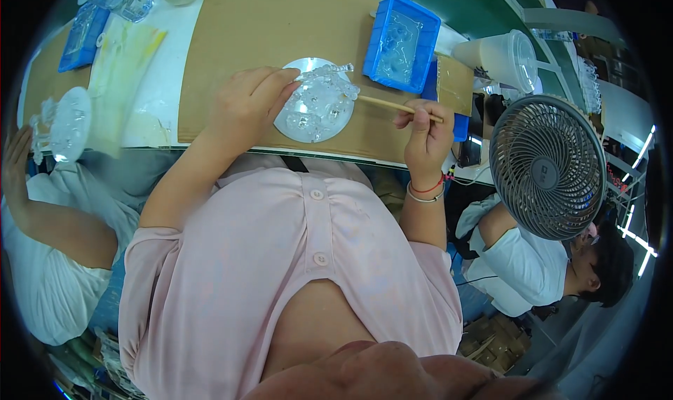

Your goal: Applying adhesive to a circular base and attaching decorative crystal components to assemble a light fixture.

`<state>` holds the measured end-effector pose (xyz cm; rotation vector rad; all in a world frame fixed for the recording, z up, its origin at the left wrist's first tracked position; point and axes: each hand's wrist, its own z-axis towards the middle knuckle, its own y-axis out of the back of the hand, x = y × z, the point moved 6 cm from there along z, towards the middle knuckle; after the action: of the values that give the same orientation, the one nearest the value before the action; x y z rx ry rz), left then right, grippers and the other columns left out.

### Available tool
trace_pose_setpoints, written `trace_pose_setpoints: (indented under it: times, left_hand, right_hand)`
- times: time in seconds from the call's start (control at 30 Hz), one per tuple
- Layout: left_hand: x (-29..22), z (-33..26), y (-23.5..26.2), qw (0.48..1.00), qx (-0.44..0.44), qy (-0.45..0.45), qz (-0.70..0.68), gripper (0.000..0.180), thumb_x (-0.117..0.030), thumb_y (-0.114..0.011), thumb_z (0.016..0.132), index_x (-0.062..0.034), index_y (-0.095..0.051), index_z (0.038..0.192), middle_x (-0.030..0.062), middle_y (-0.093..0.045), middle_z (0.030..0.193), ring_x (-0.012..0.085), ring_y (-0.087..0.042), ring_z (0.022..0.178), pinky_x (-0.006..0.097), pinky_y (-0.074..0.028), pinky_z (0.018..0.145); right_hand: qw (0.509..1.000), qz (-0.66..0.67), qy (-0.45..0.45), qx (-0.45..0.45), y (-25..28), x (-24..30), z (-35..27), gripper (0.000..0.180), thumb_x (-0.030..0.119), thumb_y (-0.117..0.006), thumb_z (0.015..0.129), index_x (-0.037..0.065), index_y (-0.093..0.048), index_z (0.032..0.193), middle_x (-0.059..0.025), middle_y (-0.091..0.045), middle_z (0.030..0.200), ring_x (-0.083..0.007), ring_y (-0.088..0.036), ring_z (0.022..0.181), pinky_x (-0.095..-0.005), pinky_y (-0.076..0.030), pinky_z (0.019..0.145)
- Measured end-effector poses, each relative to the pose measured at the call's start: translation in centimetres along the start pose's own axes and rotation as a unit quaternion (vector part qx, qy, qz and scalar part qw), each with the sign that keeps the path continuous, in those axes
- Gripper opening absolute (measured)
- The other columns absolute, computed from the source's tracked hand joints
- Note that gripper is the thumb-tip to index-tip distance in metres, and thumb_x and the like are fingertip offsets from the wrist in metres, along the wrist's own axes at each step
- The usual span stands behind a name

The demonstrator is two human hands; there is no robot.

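Note:
A clear, knobbly piece (324,95) that looks like moulded plastic or glass lies on a shiny round white disc (291,124) at the middle of the table. My left hand (254,100) comes over the disc's left side, with its fingers bent and closed on the clear piece's edge; the fingertips are partly hidden. My right hand (426,123) grips a thin wooden stick (384,104) near its right end. The stick's other end reaches the right side of the clear piece, and its tip is hard to make out there.
Brown cardboard (245,28) covers the tabletop. A blue bin (369,56) with clear contents stands beyond my right hand. Right of it are a translucent tub (494,58) and a black fan (547,167). Co-workers sit on both sides; the left one's hand (19,151) is near another disc (71,123).

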<state>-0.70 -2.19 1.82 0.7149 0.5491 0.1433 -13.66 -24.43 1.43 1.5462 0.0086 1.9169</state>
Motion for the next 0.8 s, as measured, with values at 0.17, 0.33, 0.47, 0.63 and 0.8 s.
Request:
trace_pose_setpoints:
  times: [0.17,0.33,0.47,0.63,0.8]
  left_hand:
    - [0.4,-0.2,-0.1,1.000,0.000,0.009,0.016,0.017,-0.012,-0.074,0.077,-0.0102,-0.067,0.093,0.0027,-0.066,0.081,0.0184,-0.063,0.073,0.031,-0.047,0.063]
    - [0.1,0.2,0.1,1.000,0.016,0.025,0.009,0.016,-0.009,-0.074,0.076,-0.0091,-0.068,0.091,0.0039,-0.068,0.083,0.0196,-0.065,0.075,0.031,-0.048,0.064]
    - [0.1,0.1,-0.2,1.000,0.009,0.016,0.013,0.016,-0.008,-0.074,0.077,-0.0082,-0.067,0.091,0.0039,-0.068,0.083,0.0203,-0.065,0.074,0.031,-0.048,0.062]
    - [-0.1,0.3,-0.2,0.999,0.016,0.026,0.018,0.016,-0.006,-0.074,0.076,-0.0078,-0.067,0.090,0.0048,-0.068,0.083,0.0204,-0.064,0.069,0.030,-0.048,0.061]
    - [0.3,0.2,-0.3,0.999,-0.002,0.054,0.007,0.016,-0.006,-0.075,0.075,-0.0076,-0.068,0.089,0.0045,-0.068,0.081,0.0190,-0.062,0.064,0.029,-0.048,0.058]
  right_hand:
    - [0.998,-0.014,0.063,-0.002,0.4,0.3,-3.0,0.016,0.017,-0.047,0.099,0.002,-0.043,0.100,-0.0148,-0.061,0.082,-0.0169,-0.059,0.065,-0.0264,-0.049,0.061]
    - [0.990,-0.043,0.132,-0.010,-0.1,0.5,-3.1,0.015,0.015,-0.049,0.098,0.001,-0.044,0.101,-0.0169,-0.062,0.085,-0.0199,-0.064,0.070,-0.0265,-0.050,0.063]
    - [0.979,-0.094,0.180,0.024,-0.4,0.8,-3.0,0.012,0.011,-0.050,0.097,0.000,-0.047,0.100,-0.0183,-0.064,0.088,-0.0216,-0.066,0.070,-0.0269,-0.051,0.062]
    - [0.986,-0.078,0.144,0.018,0.7,1.1,-3.9,0.010,0.009,-0.050,0.096,-0.001,-0.048,0.098,-0.0179,-0.066,0.084,-0.0219,-0.066,0.069,-0.0269,-0.050,0.060]
    - [0.981,-0.105,0.161,0.017,0.5,1.5,-3.7,0.010,0.010,-0.050,0.096,0.000,-0.049,0.097,-0.0169,-0.066,0.080,-0.0225,-0.066,0.069,-0.0269,-0.050,0.060]
